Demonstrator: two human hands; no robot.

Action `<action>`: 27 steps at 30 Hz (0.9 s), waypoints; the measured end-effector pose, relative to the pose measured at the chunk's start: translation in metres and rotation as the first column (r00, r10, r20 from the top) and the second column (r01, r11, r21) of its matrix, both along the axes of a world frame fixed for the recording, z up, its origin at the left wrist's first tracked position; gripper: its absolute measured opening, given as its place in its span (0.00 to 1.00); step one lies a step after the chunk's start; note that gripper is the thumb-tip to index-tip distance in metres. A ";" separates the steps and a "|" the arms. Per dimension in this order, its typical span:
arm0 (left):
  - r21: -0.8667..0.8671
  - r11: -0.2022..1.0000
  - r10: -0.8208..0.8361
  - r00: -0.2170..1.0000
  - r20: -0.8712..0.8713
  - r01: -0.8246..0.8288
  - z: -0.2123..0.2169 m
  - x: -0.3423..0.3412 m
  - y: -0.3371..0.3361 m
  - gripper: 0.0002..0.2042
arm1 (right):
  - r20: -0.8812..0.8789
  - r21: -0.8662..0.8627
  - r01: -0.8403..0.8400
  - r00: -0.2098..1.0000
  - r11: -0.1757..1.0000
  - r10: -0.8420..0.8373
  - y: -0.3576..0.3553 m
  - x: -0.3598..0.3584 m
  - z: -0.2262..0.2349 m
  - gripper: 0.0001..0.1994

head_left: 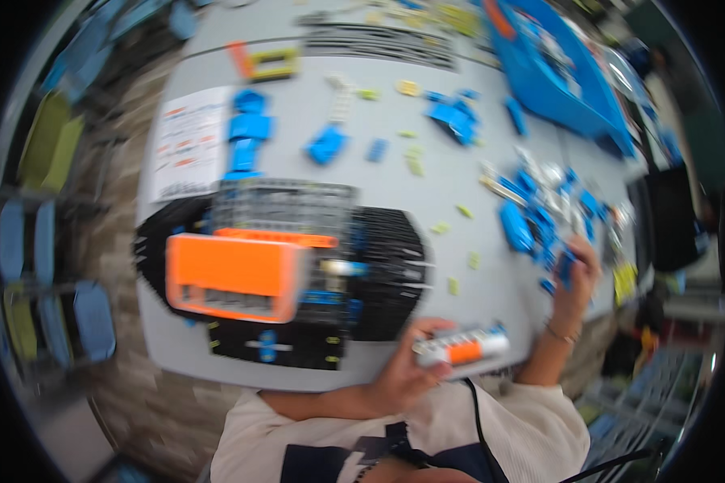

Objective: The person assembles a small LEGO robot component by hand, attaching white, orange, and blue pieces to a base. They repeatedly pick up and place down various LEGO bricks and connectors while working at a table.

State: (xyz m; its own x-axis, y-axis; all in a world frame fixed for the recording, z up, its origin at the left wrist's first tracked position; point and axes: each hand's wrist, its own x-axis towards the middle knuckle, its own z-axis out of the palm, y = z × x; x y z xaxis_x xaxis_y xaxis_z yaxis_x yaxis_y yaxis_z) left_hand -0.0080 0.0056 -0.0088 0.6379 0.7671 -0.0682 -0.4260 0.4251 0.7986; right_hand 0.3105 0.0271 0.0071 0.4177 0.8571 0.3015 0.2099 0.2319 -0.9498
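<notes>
My left hand (407, 372) is closed around one end of a white and orange building-brick assembly (467, 348), held level near the table's front edge. A small blue tip shows at its far end. Over the right side of the table, my right hand (582, 278) pinches a blue building piece (565, 268); its exact shape is blurred. Just beyond that hand lies a pile of blue and white pieces (540, 201). Left of my hands stands a large brick-built model (290, 201) with black tracks and an orange box-shaped part (234, 274) on top.
A printed sheet (189, 141) lies at the left beside a blue brick assembly (250, 129). Small yellow-green pieces (415, 161) are scattered mid-table. A blue bin (572, 72) stands at the far right. Grey beams (379, 44) lie at the back. Chairs (97, 318) stand left of the table.
</notes>
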 end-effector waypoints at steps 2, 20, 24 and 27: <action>-0.173 0.985 0.007 0.988 0.151 0.019 0.001 0.003 0.002 0.27 | -0.070 -0.062 -0.155 0.986 0.986 0.151 0.001 -0.033 0.010 0.23; -0.121 0.992 0.038 0.999 0.003 -0.037 0.008 0.014 0.005 0.28 | -0.251 -0.096 -0.471 0.864 0.877 0.437 -0.026 -0.093 0.035 0.09; -0.079 0.994 0.070 0.997 -0.034 -0.073 0.008 0.017 0.004 0.28 | -0.182 -0.085 -0.404 0.905 0.911 0.384 -0.029 -0.096 0.030 0.09; -0.059 0.995 0.076 0.996 -0.042 -0.079 0.008 0.019 0.004 0.28 | -0.156 -0.073 -0.388 0.914 0.919 0.374 -0.031 -0.098 0.028 0.09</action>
State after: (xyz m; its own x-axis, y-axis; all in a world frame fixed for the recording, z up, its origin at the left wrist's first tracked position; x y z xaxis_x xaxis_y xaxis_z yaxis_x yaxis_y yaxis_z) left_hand 0.0106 0.0095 -0.0006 0.5725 0.8079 -0.1402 -0.4284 0.4404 0.7890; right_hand 0.2128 -0.0034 0.0351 0.0845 0.9819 0.1694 -0.0081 0.1707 -0.9853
